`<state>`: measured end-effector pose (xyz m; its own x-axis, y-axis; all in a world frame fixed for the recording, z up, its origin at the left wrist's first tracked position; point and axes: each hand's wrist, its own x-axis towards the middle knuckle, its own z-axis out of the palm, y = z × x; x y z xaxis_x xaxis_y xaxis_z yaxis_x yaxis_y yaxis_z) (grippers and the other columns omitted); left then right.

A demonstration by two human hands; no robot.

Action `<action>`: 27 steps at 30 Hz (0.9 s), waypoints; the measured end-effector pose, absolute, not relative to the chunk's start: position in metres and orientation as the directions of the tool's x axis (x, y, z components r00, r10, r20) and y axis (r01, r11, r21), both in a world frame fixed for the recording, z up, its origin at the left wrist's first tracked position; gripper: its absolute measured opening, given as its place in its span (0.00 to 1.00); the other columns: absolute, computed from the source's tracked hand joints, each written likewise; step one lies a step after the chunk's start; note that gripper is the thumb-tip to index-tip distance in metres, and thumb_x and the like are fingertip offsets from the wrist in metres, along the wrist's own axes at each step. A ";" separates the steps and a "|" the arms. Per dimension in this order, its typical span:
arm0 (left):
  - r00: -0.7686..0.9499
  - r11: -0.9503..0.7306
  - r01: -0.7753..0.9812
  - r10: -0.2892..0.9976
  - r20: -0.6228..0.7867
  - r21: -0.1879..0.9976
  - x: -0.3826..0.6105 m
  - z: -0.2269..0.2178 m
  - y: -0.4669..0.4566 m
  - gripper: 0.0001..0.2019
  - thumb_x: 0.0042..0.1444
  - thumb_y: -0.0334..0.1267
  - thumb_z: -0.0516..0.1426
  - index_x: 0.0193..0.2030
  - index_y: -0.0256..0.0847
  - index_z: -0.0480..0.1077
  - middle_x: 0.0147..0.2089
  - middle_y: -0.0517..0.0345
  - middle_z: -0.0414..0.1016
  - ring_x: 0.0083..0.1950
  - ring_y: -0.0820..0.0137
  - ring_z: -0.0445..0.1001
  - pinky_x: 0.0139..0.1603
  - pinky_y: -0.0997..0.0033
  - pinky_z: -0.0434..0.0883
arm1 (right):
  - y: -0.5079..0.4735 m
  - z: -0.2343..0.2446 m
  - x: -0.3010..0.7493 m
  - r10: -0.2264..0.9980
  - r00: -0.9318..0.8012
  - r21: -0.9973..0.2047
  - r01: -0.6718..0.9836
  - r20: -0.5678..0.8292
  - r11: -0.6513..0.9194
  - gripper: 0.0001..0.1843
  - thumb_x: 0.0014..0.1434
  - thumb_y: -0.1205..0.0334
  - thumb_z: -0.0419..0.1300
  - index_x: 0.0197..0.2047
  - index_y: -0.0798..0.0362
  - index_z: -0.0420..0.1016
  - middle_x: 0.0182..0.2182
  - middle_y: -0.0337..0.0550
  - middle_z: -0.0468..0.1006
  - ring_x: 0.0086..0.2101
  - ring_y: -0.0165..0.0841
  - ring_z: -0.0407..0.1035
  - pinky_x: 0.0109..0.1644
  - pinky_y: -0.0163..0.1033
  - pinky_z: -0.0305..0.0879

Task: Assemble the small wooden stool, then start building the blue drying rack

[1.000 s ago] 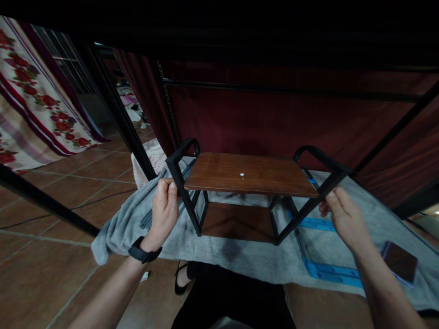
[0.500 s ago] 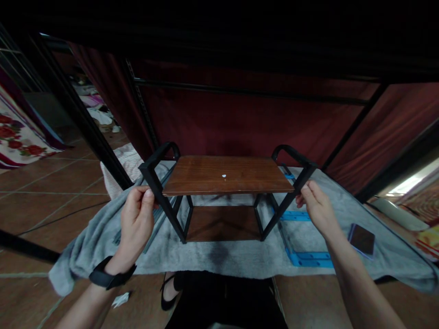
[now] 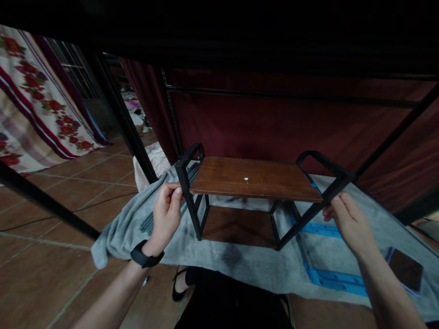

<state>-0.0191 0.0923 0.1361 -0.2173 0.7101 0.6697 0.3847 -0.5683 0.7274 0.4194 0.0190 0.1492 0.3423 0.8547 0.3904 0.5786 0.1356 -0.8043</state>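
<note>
Head view, rack: small two-level shelf rack (image 3: pixel 252 178), brown wood boards in a black metal frame. It stands upright on the gray blanket (image 3: pixel 240 262), right in front of the person.
Head view, left hand: the left hand (image 3: pixel 167 212) has its grip closed on the rack's front-left upright, fingers and thumb wrapped round the black bar. There's a black wristband (image 3: pixel 146 257) on that wrist.
Head view, right hand: the right hand (image 3: pixel 348 224) has its grip pinched on the slanted front-right bar, fingertips together on the metal.
Head view, top board: flat and level, with a tiny white speck (image 3: pixel 246 178) near the middle.
Head view, on the blanket: blue strips (image 3: pixel 329 276) lie just right of the rack. A dark flat thing (image 3: pixel 406 269) lies further right, maybe a phone, too dim to tell.
Head view, surroundings: tiled floor (image 3: pixel 51 256) to the left, floral cloth (image 3: pixel 30 105) hanging beyond it.
</note>
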 end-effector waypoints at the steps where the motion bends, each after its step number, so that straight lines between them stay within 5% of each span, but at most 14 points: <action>1: -0.222 -0.571 0.378 0.708 0.670 0.729 -0.018 0.136 0.092 0.10 0.65 0.46 0.55 0.40 0.42 0.69 0.32 0.60 0.68 0.32 0.71 0.67 0.33 0.71 0.66 | 0.019 0.150 0.419 0.854 0.342 -0.800 0.585 0.393 0.133 0.21 0.66 0.39 0.50 0.35 0.48 0.66 0.25 0.36 0.72 0.27 0.33 0.68 0.33 0.40 0.66; 13: -0.276 -0.582 0.345 0.687 0.672 0.736 -0.014 0.139 0.087 0.11 0.61 0.46 0.59 0.40 0.41 0.69 0.36 0.58 0.71 0.33 0.72 0.69 0.35 0.72 0.68 | 0.015 0.155 0.413 0.838 0.358 -0.754 0.650 0.411 0.092 0.22 0.66 0.38 0.48 0.34 0.48 0.65 0.24 0.38 0.72 0.26 0.34 0.69 0.32 0.40 0.65; 22: -0.246 -0.543 0.244 0.766 0.593 0.803 -0.019 0.149 0.078 0.14 0.62 0.49 0.58 0.48 0.42 0.71 0.37 0.58 0.72 0.32 0.73 0.70 0.35 0.72 0.69 | 0.016 0.155 0.413 0.840 0.373 -0.814 0.565 0.394 0.132 0.22 0.64 0.38 0.52 0.33 0.49 0.68 0.27 0.39 0.72 0.28 0.34 0.68 0.35 0.41 0.66; 27: -0.228 -0.501 0.032 0.839 0.494 0.865 -0.031 0.155 0.116 0.15 0.60 0.50 0.59 0.45 0.41 0.71 0.33 0.60 0.70 0.28 0.74 0.68 0.28 0.74 0.67 | 0.040 0.166 0.415 0.825 0.451 -0.907 0.390 0.341 0.161 0.21 0.60 0.40 0.56 0.34 0.50 0.71 0.28 0.39 0.73 0.28 0.32 0.67 0.32 0.38 0.64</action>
<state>-0.0311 0.1162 0.1552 -0.2281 0.8391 0.4938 0.0317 -0.5005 0.8651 0.4153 0.0396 0.1658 0.4508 0.8250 0.3408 0.3901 0.1613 -0.9065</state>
